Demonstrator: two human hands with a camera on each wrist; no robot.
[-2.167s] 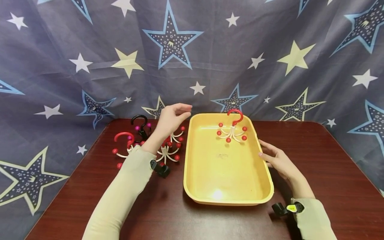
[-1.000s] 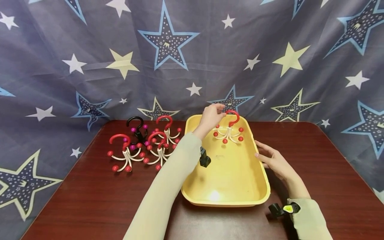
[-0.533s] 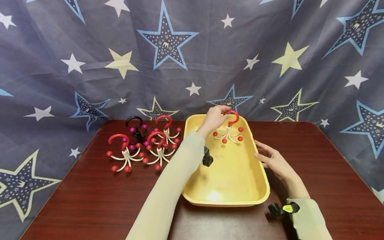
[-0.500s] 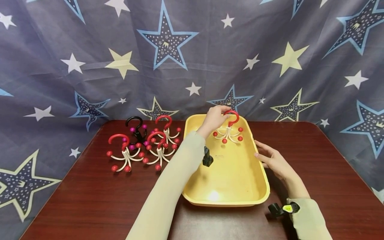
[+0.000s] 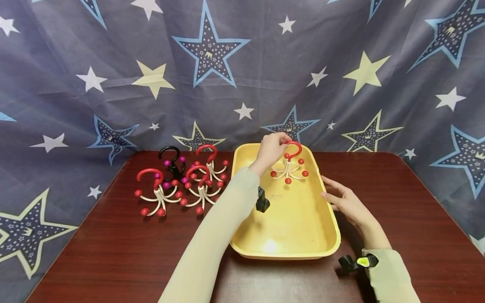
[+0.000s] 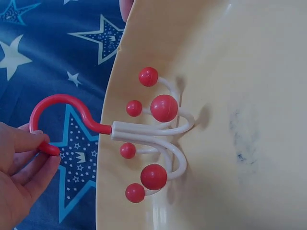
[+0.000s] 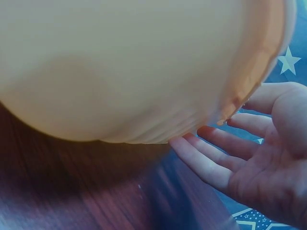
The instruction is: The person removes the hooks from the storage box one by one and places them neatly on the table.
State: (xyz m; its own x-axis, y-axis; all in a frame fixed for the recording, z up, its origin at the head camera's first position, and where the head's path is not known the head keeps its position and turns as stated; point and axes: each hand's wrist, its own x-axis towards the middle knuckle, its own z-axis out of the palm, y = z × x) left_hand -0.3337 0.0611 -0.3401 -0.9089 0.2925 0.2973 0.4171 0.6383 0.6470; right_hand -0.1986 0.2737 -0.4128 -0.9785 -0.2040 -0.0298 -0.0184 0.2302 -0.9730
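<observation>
A multi-arm rotating hook hanger (image 5: 288, 168) stands in the far part of the yellow tray (image 5: 282, 256). Its hook is red, its curved arms are white, and red balls tip the arms. My left hand (image 5: 271, 149) pinches the free end of that red hook between thumb and fingers; the left wrist view shows the grip on the hook (image 6: 64, 99) plainly. With fairly straight fingers, my right hand (image 5: 350, 205) touches the tray's right side. The right wrist view has those fingertips (image 7: 180, 145) against the tray's outer wall (image 7: 120, 96).
Left of the tray, several similar hangers stand close together on the dark wooden table (image 5: 113, 261). One is a black hanger (image 5: 174, 168) with purple balls; a red-hooked hanger (image 5: 159, 195) stands nearest the left edge. A star-patterned cloth (image 5: 265, 84) hangs behind.
My left hand has moved right, from beside the tray to the hanger inside it, and has taken hold of its hook. The hanger has turned slightly. The right hand stays at the tray.
</observation>
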